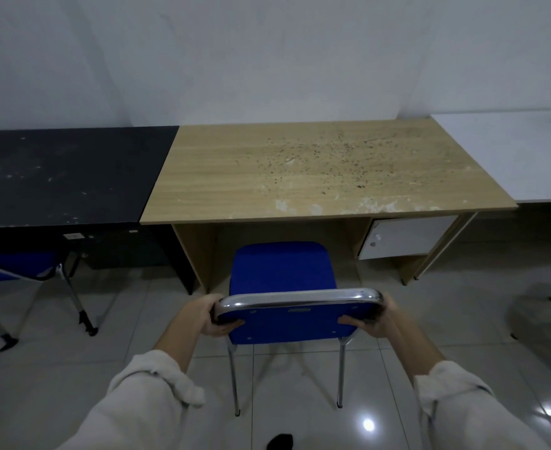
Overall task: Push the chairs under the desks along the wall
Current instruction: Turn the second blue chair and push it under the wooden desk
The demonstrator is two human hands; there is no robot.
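A blue chair [282, 271] with a chrome frame stands in front of the light wooden desk [300, 170], its seat front just under the desk edge. My left hand [207, 316] grips the left end of the chair's backrest. My right hand [373, 319] grips the right end. Both hands wrap around the chrome top rail. The desk stands against the white wall.
A black desk [63, 177] stands to the left with another blue chair [14, 267] partly under it. A white desk [521, 154] is on the right. A white drawer unit [404, 237] hangs under the wooden desk's right side. The floor is glossy tile.
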